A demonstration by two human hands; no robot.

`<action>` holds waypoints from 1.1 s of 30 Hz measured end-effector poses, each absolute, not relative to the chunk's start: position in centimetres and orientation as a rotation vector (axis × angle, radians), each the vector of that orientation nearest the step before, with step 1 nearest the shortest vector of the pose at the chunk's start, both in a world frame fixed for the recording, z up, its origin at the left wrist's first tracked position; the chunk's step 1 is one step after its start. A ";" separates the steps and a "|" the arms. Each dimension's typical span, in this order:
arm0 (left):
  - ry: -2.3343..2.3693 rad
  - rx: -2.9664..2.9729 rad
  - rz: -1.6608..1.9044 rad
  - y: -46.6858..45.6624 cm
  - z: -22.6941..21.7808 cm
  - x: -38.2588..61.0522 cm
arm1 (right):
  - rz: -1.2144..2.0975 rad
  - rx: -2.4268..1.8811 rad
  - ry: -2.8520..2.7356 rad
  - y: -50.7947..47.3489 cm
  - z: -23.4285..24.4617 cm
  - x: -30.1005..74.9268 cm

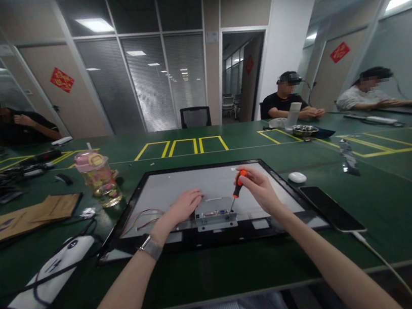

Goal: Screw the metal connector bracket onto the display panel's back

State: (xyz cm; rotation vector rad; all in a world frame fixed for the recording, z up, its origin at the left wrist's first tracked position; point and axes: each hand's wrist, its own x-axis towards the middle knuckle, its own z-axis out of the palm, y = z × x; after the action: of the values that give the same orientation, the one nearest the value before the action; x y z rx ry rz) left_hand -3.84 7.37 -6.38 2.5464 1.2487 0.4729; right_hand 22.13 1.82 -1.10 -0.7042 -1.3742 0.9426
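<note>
A flat display panel (pixel 164 186) with a black frame lies on the green table before me. On its near part sits a metal bracket (pixel 217 220) carrying a row of connector ports. My right hand (pixel 259 184) grips an orange and black screwdriver (pixel 237 186), its tip down at the bracket's right end. Whether a screw is under the tip is too small to tell. My left hand (pixel 184 206) rests on the panel just left of the bracket, fingers stretched out toward its top edge. Thin wires (pixel 140 219) lie on the panel behind my left wrist.
A phone (pixel 330 207) with a cable and a white earbud case (pixel 297 177) lie to the right. Left of the panel are a drink bottle (pixel 99 182), a power strip (pixel 48 284) with cables and a brown paper bag (pixel 23 220). Several people sit across the table (pixel 206 267).
</note>
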 end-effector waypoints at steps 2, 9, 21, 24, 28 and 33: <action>1.254 2.544 0.465 7.3 -6.3 -3.8 | 0.898 -0.730 -1.367 1.8 -1.2 22.1; 1.260 2.548 0.442 7.2 -6.0 -3.7 | 0.979 -0.632 -1.333 1.5 -1.0 21.9; 1.256 2.540 0.456 7.2 -6.1 -3.7 | 0.808 -0.756 -1.322 1.9 -1.4 21.9; 1.257 2.541 0.450 7.3 -6.2 -3.7 | 0.877 -0.721 -1.289 1.9 -1.5 21.8; 1.257 2.543 0.456 7.4 -6.3 -3.8 | 0.981 -0.671 -1.210 1.7 -1.2 21.8; 1.257 2.539 0.456 7.4 -6.3 -3.9 | 1.159 -0.556 -1.209 1.2 -0.4 21.6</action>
State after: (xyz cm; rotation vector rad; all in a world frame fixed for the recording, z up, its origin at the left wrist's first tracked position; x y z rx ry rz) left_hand -3.86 7.44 -6.33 2.5386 1.2574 0.4559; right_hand 21.64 1.25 -0.39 -0.5558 -1.2094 1.1591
